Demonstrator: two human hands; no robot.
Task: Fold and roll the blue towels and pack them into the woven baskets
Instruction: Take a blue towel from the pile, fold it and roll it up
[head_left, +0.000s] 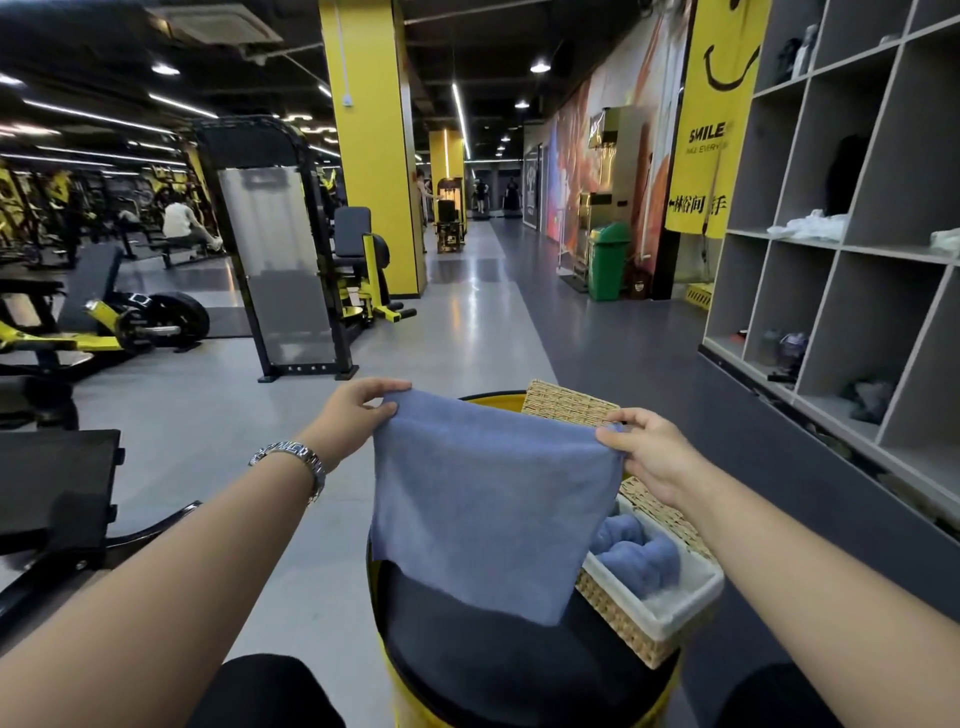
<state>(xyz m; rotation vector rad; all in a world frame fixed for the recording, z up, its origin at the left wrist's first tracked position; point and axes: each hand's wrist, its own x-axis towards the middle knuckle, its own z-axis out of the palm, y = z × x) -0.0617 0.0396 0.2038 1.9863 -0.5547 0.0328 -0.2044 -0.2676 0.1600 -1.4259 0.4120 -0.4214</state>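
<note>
A blue towel (488, 499) hangs flat in the air above a black-topped yellow drum (498, 670). My left hand (358, 410) pinches its upper left corner and my right hand (644, 447) pinches its upper right corner. To the right on the drum stands a woven basket (634, 618) with a white lining. Rolled blue towels (634, 556) lie inside it. A second woven basket (566, 402) shows behind the towel's top edge, mostly hidden by the towel.
Grey cubby shelves (841, 249) line the right side, above a dark counter. Gym machines (291, 260) and a weight bench stand on the left. A yellow pillar (374, 156) rises ahead, a green bin (608, 260) further back. Grey floor runs between them.
</note>
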